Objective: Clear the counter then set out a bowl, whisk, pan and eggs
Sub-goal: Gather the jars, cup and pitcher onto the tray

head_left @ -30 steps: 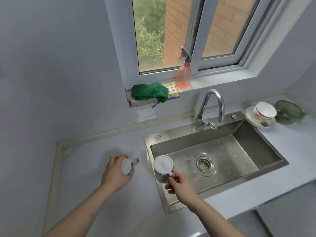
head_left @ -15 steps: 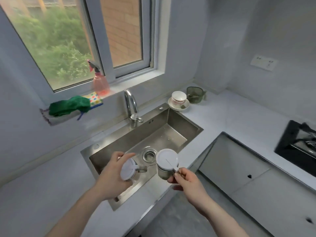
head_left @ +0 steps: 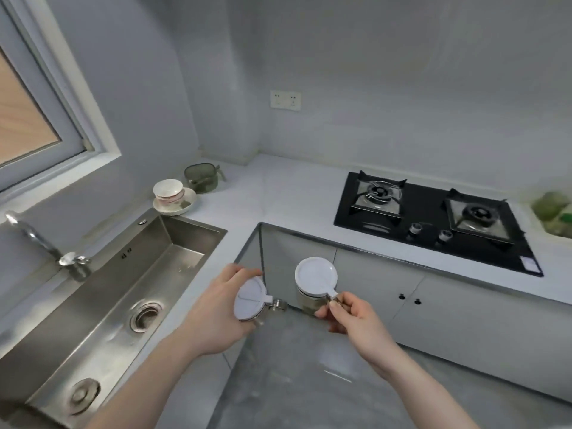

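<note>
Over the floor, in the gap between the two runs of the desk (head_left: 288,193), I carry a small jar in each of my hands. My left hand (head_left: 216,308) is wrapped around the body of one jar (head_left: 250,300), tilted so its white lid faces me and its metal handle sticks out to the right. My right hand (head_left: 356,317) pinches the handle of the other jar (head_left: 314,283) between thumb and fingertips; that jar hangs upright with its white lid on top. The two jars are near each other but apart.

To my left, the steel sink (head_left: 108,292) is set into the desk, with the tap (head_left: 43,243) at its far edge. Beyond the sink's far corner, a white bowl (head_left: 168,190) sits on a plate (head_left: 176,205), and a green glass container (head_left: 201,178) stands just behind them. On the right run of the desk lies the black gas stove (head_left: 433,224) with two burners. At the far right edge I see something green, too blurred to name.
</note>
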Demonstrator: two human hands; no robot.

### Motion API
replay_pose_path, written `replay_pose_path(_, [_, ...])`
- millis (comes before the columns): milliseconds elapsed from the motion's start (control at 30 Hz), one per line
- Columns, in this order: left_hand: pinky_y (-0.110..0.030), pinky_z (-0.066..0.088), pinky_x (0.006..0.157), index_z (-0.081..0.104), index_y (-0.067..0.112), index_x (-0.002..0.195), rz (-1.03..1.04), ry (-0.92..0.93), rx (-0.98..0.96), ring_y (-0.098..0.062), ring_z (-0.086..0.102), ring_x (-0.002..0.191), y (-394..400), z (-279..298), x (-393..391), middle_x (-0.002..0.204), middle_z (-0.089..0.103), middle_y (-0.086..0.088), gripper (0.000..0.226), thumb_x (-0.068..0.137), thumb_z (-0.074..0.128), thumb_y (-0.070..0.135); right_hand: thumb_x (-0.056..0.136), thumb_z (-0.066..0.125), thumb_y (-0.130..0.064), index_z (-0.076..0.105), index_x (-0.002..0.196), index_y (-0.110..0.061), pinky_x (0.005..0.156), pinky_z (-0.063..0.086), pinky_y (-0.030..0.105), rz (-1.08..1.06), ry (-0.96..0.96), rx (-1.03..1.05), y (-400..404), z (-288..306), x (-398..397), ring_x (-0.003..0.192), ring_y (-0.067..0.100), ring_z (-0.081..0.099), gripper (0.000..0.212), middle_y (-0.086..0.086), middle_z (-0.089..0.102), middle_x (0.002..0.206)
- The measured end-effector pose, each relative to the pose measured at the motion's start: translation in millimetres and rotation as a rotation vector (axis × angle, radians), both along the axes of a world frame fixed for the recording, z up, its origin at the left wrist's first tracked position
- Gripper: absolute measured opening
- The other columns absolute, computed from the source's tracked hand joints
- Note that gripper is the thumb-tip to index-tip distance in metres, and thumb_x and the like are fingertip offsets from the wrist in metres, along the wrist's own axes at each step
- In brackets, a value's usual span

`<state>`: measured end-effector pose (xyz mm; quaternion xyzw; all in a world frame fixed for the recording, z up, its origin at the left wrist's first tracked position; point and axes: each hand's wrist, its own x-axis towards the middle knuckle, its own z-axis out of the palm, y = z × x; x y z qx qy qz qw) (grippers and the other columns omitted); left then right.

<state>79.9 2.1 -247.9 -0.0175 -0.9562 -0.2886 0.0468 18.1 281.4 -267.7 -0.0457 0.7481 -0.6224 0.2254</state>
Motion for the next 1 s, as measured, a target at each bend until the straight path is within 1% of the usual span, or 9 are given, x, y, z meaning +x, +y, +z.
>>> replay_pose_path(67, [-0.024, 0.044, 0.099, 0.04, 0.049, 0.139, -0.085, -0.002, -0.014, -0.002, 0.048, 0.119, 33.7, 3.2, -26.5, 0.129, 0.034, 0.03, 0.082, 0.068, 0.08, 0.038, 0.106, 0.047, -0.01, 0.063, 0.103, -0.002, 0.076, 0.055, 0.024, -0.088, 0.001, -0.01, 37.5, 2.0, -7.8, 0.092, 0.007, 0.071, 0.018, -0.001, 0.078, 0.091])
replay_pose_path(167, [-0.023, 0.041, 0.101, 0.04, 0.048, 0.139, -0.203, -0.017, -0.052, -0.004, 0.045, 0.122, 71.8, 6.9, -65.3, 0.129, 0.036, 0.028, 0.084, 0.066, 0.079, 0.033, 0.106, 0.047, -0.01, 0.064, 0.102, -0.005, 0.076, 0.055, 0.025, -0.2, 0.007, -0.025, 80.3, 5.6, -20.2, 0.094, 0.008, 0.072, 0.019, -0.002, 0.078, 0.089])
replay_pose_path(267, [-0.025, 0.04, 0.104, 0.04, 0.047, 0.141, -0.312, -0.03, -0.072, -0.006, 0.041, 0.124, 109.3, 7.6, -113.4, 0.132, 0.038, 0.025, 0.088, 0.064, 0.081, 0.033, 0.106, 0.047, -0.01, 0.064, 0.101, -0.008, 0.076, 0.055, 0.027, -0.324, 0.005, -0.044, 121.6, 1.5, -35.8, 0.095, 0.01, 0.072, 0.018, -0.001, 0.078, 0.089])
replay_pose_path(400, [-0.02, 0.036, 0.101, 0.043, 0.044, 0.142, -0.398, -0.01, -0.061, -0.004, 0.04, 0.121, 148.2, 9.1, -164.0, 0.132, 0.04, 0.026, 0.089, 0.063, 0.084, 0.036, 0.105, 0.048, -0.01, 0.063, 0.099, -0.006, 0.077, 0.055, 0.031, -0.427, -0.001, -0.049, 156.6, -0.6, -58.5, 0.096, 0.012, 0.072, 0.017, 0.002, 0.078, 0.091])
replay_pose_path(500, [-0.02, 0.037, 0.102, 0.044, 0.044, 0.142, -0.485, 0.004, -0.034, -0.005, 0.041, 0.12, 182.5, 6.7, -212.3, 0.13, 0.04, 0.026, 0.089, 0.063, 0.084, 0.038, 0.105, 0.048, -0.009, 0.064, 0.098, -0.009, 0.075, 0.054, 0.028, -0.512, 0.0, -0.044, 184.4, -1.2, -84.0, 0.098, 0.015, 0.073, 0.018, 0.004, 0.078, 0.091])
replay_pose_path(567, [-0.018, 0.034, 0.101, 0.043, 0.044, 0.143, -0.518, 0.014, -0.023, -0.006, 0.041, 0.12, 201.1, 5.7, -242.3, 0.131, 0.039, 0.027, 0.091, 0.063, 0.086, 0.038, 0.105, 0.048, -0.009, 0.064, 0.098, -0.01, 0.073, 0.054, 0.026, -0.556, -0.004, -0.041, 200.1, 2.9, -102.1, 0.097, 0.016, 0.073, 0.018, 0.004, 0.078, 0.09])
replay_pose_path(700, [-0.015, 0.032, 0.101, 0.038, 0.046, 0.146, -0.581, 0.004, -0.01, -0.001, 0.039, 0.122, 237.8, 6.5, -304.3, 0.133, 0.035, 0.032, 0.098, 0.064, 0.089, 0.037, 0.106, 0.047, -0.01, 0.063, 0.099, -0.01, 0.075, 0.054, 0.027, -0.644, 0.004, -0.05, 233.4, 10.1, -139.2, 0.097, 0.015, 0.073, 0.018, 0.004, 0.078, 0.089])
replay_pose_path(900, [-0.021, 0.033, 0.104, 0.034, 0.048, 0.148, -0.72, -0.01, -0.045, -0.001, 0.037, 0.122, 302.7, 11.6, -361.4, 0.135, 0.034, 0.032, 0.1, 0.066, 0.091, 0.043, 0.106, 0.047, -0.011, 0.064, 0.096, -0.011, 0.077, 0.053, 0.028, -0.788, 0.01, -0.074, 281.0, 13.1, -158.0, 0.097, 0.014, 0.073, 0.02, 0.005, 0.077, 0.092])
replay_pose_path(1000, [-0.018, 0.03, 0.105, 0.034, 0.048, 0.148, -0.802, -0.004, -0.013, 0.002, 0.035, 0.126, 347.1, 15.5, -381.0, 0.137, 0.033, 0.034, 0.098, 0.067, 0.09, 0.043, 0.106, 0.047, -0.013, 0.064, 0.096, -0.009, 0.079, 0.053, 0.029, -0.858, 0.021, -0.061, 315.5, 10.6, -161.1, 0.098, 0.013, 0.073, 0.02, 0.005, 0.078, 0.094])
